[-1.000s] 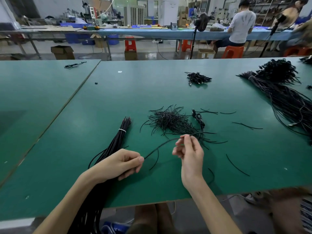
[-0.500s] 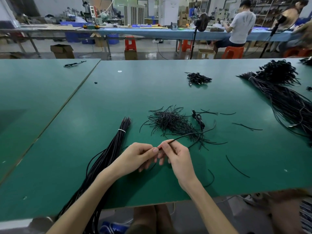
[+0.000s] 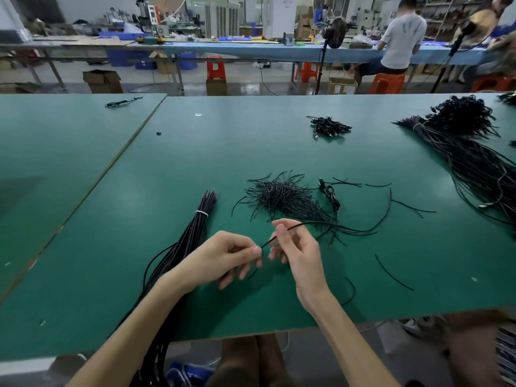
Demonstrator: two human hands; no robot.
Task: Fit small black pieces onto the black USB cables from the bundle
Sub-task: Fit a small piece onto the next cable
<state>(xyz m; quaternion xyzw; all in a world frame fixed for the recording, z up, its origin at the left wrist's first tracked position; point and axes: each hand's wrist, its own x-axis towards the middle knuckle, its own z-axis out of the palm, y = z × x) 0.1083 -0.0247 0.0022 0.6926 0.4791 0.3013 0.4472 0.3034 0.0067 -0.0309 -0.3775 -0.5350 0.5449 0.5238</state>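
My left hand (image 3: pixel 229 258) pinches the end of a thin black cable between thumb and forefinger, low over the green table (image 3: pixel 251 152). Close beside it, my right hand (image 3: pixel 296 250) pinches a long thin black piece (image 3: pixel 296 226). The piece's near end meets my left fingertips. The rest of it trails right over the table and curls upward. To the left lies the tied bundle of black cables (image 3: pixel 201 219), hanging over the table's near edge. A loose pile of small black pieces (image 3: pixel 282 196) lies just beyond my hands.
A big heap of black cables (image 3: pixel 469 152) fills the right side, and a small clump of connectors (image 3: pixel 329 127) sits farther back. Stray black pieces (image 3: pixel 393 272) lie to the right of my hands. A seam (image 3: pixel 134 146) divides two table tops.
My left hand moved right and met my right hand, which came down toward me. The black piece's free end swung out to the right and now curls upward.
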